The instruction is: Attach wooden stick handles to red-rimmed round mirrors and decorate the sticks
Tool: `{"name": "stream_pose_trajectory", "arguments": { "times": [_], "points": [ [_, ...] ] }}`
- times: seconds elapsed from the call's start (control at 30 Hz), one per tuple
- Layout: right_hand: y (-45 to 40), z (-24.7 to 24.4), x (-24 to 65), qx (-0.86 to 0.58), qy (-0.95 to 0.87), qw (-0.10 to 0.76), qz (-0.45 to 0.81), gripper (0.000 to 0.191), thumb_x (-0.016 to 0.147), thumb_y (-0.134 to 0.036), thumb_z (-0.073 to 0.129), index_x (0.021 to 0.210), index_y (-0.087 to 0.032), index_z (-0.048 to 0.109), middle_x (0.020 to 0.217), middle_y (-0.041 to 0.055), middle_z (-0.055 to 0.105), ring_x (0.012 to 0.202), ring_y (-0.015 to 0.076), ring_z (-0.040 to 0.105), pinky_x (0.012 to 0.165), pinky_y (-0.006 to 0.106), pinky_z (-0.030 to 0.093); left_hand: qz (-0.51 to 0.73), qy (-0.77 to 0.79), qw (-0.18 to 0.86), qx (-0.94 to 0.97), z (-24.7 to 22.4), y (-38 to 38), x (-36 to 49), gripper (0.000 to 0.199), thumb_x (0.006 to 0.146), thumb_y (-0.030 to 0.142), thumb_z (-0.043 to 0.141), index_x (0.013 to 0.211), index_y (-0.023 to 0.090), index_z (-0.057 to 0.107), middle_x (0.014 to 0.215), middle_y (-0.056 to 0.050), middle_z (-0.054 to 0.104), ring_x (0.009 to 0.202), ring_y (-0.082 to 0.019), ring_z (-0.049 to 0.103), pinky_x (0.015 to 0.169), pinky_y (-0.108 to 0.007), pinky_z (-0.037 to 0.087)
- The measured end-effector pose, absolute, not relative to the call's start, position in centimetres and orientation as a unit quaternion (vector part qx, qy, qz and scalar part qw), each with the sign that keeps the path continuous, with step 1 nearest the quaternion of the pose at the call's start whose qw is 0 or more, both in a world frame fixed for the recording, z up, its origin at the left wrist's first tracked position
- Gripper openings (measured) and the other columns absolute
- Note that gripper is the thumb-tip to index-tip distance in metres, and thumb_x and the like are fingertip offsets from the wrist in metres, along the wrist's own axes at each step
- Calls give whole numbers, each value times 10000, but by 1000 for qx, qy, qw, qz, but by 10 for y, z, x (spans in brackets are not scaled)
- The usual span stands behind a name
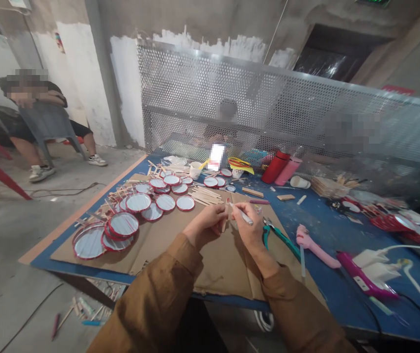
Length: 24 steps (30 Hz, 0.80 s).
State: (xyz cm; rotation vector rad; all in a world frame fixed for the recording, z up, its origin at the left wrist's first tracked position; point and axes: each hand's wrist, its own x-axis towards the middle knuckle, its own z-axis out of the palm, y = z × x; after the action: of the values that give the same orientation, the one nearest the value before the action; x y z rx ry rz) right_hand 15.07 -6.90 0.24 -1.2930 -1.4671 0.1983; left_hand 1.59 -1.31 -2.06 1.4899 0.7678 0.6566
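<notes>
Pinching a wooden stick (224, 226) firmly in my left hand (208, 223), I close my right hand (252, 228) around a white pen (245, 217), its tip beside the stick's reddish top. This piece looks unfinished; loose sticks (205, 195) beyond my grip seem unworked, while many red-rimmed discs (138, 202) lie left of it, apparently further along.

The right hand (253, 231) partly hides a white pen-like tool (246, 217); the bottom edge crops 2 brown sleeves (154, 289).
</notes>
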Motion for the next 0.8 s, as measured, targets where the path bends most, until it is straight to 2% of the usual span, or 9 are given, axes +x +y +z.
{"name": "stream_pose_trajectory", "arguments": {
  "times": [0.13,0.4,0.57,0.8],
  "points": [
    [-69,1,151,-543,-611,566,106,197,859,-408,573,818,-218,610,654,-2,655,621,169,625,615,282,495,271,339,621,653,-17,-15,15,180,894,294,494,764,175,461,503,46,484,382,-92,516,406,-175,405],
    [-69,2,149,-549,-609,564,101,205,857,-415,567,820,-219,611,666,8,666,643,180,638,631,292,503,285,332,621,650,-22,-13,16,232,891,360,523,761,176,465,510,57,465,375,-69,476,401,-162,390],
    [-70,4,148,-557,-621,545,79,188,850,-399,574,813,-220,618,666,10,677,664,183,648,662,297,506,283,332,617,655,-19,-14,15,218,892,347,505,767,171,477,512,51,470,365,-78,479,384,-166,370],
    [-71,4,148,-554,-621,546,99,193,850,-404,566,799,-223,609,639,3,662,613,175,630,620,292,499,293,330,624,645,-17,-17,15,201,888,323,513,762,172,469,507,56,462,373,-66,472,390,-153,370]
  ]
}}
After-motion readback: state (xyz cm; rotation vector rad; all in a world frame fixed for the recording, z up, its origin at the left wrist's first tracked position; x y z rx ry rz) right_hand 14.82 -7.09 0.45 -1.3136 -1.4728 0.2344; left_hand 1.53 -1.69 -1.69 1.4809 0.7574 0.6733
